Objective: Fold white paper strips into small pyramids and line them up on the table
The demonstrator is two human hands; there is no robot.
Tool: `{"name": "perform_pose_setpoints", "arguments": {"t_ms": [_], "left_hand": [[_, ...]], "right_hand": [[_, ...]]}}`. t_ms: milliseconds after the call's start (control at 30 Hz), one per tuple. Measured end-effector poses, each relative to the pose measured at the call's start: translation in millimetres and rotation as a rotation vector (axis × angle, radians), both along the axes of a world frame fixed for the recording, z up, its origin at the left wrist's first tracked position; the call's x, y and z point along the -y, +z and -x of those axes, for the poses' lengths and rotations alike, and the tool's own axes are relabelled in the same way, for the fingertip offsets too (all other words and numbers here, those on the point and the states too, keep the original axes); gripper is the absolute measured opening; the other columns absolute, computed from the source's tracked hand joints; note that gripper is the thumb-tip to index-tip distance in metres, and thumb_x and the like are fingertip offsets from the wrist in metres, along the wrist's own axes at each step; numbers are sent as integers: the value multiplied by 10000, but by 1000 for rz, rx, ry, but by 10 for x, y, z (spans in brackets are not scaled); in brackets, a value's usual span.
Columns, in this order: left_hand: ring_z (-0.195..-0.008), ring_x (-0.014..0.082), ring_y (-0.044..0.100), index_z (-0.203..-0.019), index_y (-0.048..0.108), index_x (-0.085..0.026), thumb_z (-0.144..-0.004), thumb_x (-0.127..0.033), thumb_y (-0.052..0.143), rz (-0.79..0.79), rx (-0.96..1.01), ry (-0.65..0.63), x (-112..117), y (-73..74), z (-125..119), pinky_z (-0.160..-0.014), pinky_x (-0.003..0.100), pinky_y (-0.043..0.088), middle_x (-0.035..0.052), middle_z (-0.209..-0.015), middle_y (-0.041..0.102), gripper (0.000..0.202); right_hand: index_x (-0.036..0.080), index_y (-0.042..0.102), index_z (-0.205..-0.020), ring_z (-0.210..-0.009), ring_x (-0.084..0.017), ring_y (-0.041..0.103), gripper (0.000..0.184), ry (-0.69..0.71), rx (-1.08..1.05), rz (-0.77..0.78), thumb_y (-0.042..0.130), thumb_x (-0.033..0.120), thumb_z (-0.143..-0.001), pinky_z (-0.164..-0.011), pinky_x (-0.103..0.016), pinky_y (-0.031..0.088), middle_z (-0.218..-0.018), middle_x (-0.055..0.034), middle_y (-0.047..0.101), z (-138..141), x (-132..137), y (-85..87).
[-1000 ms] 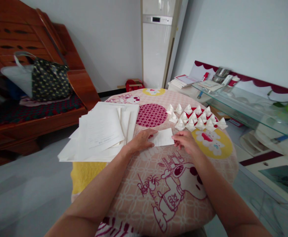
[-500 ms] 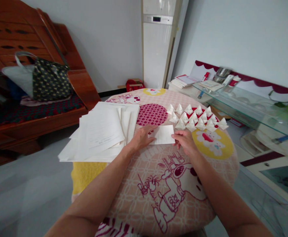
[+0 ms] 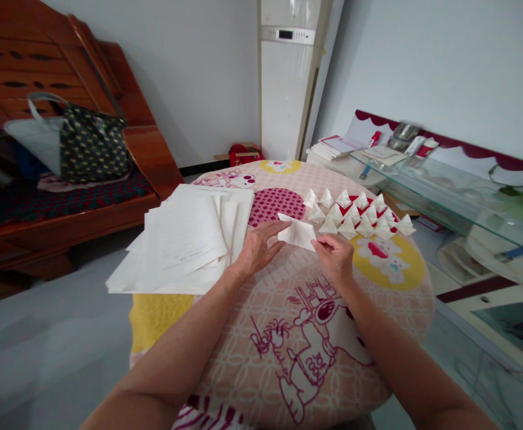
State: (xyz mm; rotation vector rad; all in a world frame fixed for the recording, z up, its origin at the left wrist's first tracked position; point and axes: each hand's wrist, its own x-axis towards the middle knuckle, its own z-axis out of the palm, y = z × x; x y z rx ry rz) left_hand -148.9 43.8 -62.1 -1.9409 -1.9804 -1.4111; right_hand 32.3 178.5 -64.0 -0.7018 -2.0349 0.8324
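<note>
A small white paper slip (image 3: 297,233) is lifted off the pink cartoon tablecloth (image 3: 288,334) and partly folded. My left hand (image 3: 259,246) holds its left end with the fingers curled up against it. My right hand (image 3: 335,255) pinches the slip's right corner between thumb and fingers. Just beyond the slip lie several small folded white paper triangles (image 3: 360,216) in rows. A loose stack of white sheets (image 3: 189,236) lies to the left of my left hand.
The round table's edge drops off on all sides. A glass shelf (image 3: 458,197) with cups and papers runs along the right. A wooden bench (image 3: 73,179) with a dark patterned bag (image 3: 91,146) stands at the left. A white tall cabinet unit (image 3: 286,77) stands behind.
The slip lay flat on the cloth under both hands; now its left part is raised and folding toward the right, with my left fingers lifted under it.
</note>
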Motion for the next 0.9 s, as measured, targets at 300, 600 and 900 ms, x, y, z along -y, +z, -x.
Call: {"name": "perform_pose_setpoints", "arguments": {"t_ms": [300,600,900], "left_hand": [[-1260,231,589,-1447,548,-296,-975,-194,595,-89,-186,-71,4,47,-84,-1078,483,497,83,-1401,624,485],[-1243,236,601,-1449,552,-278,-985,-171,573,-139,-261,-98,-19,1,-62,-1052,469,523,104,-1391,629,476],[-1277,244,588,-1448,544,-247,-993,-150,540,-132,-323,-90,-37,-29,-49,-1045,489,539,117,-1425,617,465]], "right_hand": [[202,644,-652,-612,-152,567,209,102,-9,-191,609,267,-848,-626,-274,451,-655,-23,644,12,50,-7],[196,642,-637,-584,-142,550,194,108,-66,-231,632,233,-827,-592,-266,435,-623,-11,631,24,19,-42],[195,664,-656,-595,-150,571,185,101,-44,-166,639,260,-828,-605,-270,452,-639,-19,651,13,9,-50]]}}
